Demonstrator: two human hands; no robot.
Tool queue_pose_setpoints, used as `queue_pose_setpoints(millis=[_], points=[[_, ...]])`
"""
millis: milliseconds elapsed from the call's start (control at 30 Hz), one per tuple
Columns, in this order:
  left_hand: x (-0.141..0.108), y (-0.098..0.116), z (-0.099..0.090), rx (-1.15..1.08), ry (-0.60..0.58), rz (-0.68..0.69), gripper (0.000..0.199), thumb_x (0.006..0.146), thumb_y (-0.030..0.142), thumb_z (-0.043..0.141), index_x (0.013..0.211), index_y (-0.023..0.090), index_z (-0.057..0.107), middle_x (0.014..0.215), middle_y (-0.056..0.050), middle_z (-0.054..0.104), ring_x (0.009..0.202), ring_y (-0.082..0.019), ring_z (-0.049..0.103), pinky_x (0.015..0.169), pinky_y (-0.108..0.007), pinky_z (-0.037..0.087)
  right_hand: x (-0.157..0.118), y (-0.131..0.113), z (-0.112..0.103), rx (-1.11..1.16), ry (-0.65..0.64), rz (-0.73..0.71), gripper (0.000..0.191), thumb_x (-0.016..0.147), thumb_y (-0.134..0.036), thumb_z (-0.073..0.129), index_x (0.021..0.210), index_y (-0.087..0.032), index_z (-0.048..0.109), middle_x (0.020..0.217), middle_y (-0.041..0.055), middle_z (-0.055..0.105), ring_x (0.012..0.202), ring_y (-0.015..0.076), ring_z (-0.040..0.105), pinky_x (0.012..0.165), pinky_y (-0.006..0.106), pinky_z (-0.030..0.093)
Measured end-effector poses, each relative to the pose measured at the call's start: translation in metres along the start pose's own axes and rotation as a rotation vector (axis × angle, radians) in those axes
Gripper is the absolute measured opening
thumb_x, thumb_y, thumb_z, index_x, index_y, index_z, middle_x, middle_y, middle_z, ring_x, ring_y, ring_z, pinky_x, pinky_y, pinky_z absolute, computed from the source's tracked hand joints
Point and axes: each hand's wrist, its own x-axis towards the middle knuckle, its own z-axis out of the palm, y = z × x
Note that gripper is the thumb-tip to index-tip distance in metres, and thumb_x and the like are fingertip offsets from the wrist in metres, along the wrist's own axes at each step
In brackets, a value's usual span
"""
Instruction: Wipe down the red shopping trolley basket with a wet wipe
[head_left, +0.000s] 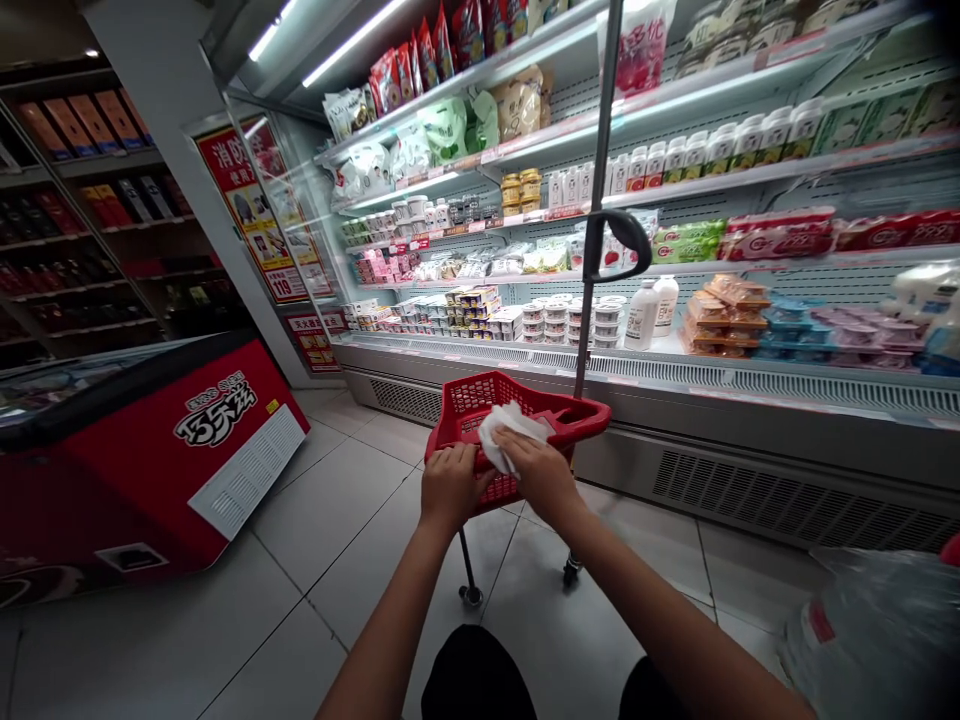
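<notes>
A red plastic basket (pixel 461 400) with perforated walls stands on thin dark legs with wheels in front of me. My left hand (pixel 450 487) is closed around its near rim, at the left corner. My right hand (pixel 534 465) presses a crumpled white cloth (pixel 510 425) against the basket's upper edge, right of my left hand. The fingers of my right hand lie together over the cloth, which partly hides the rim beneath.
An open refrigerated shelf (pixel 637 390) with dairy goods runs behind the basket. A red chest freezer (pixel 247 440) stands at the left. A dark pole with a looped handle (pixel 626 240) rises behind the basket. A clear plastic bag (pixel 862 640) lies at the lower right.
</notes>
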Motion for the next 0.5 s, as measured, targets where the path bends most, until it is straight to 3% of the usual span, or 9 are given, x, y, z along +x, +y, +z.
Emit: queue_pose_setpoints(millis=[133, 200, 400, 500], points=[[-0.001, 0.009, 0.001, 0.026, 0.004, 0.012, 0.017, 0.092, 0.036, 0.065, 0.1, 0.021, 0.064, 0.093, -0.008, 0.071, 0.088, -0.028, 0.067, 0.08, -0.041, 0.049, 0.009, -0.018, 0.005, 0.035, -0.049, -0.072, 0.061, 0.089, -0.003, 0.053, 0.146, -0.024, 0.058, 0.143, 0.009, 0.064, 0.129, 0.0252, 0.063, 0.104, 0.041, 0.054], [-0.002, 0.009, -0.001, 0.026, 0.005, 0.034, 0.018, 0.094, 0.039, 0.064, 0.1, 0.022, 0.064, 0.091, -0.007, 0.071, 0.085, -0.026, 0.067, 0.078, -0.04, 0.049, 0.002, -0.002, -0.004, 0.038, -0.049, -0.062, 0.061, 0.09, -0.003, 0.052, 0.146, -0.026, 0.058, 0.143, 0.0058, 0.065, 0.127, 0.0233, 0.064, 0.103, 0.038, 0.055], [-0.007, 0.008, -0.004, 0.017, 0.047, 0.028, 0.03, 0.098, 0.049, 0.058, 0.105, 0.021, 0.065, 0.093, -0.008, 0.072, 0.084, -0.026, 0.067, 0.077, -0.039, 0.046, -0.033, 0.086, -0.041, -0.049, 0.105, 0.156, 0.046, 0.099, -0.018, 0.048, 0.142, -0.027, 0.062, 0.142, 0.0046, 0.066, 0.129, 0.0254, 0.063, 0.104, 0.042, 0.055], [-0.006, 0.009, -0.003, 0.01, 0.048, 0.028, 0.029, 0.098, 0.049, 0.058, 0.105, 0.021, 0.065, 0.094, -0.009, 0.072, 0.086, -0.027, 0.067, 0.077, -0.04, 0.047, -0.039, 0.085, -0.039, -0.046, 0.114, 0.141, 0.051, 0.098, -0.013, 0.047, 0.146, -0.027, 0.058, 0.146, 0.0045, 0.062, 0.136, 0.0244, 0.058, 0.108, 0.042, 0.053]])
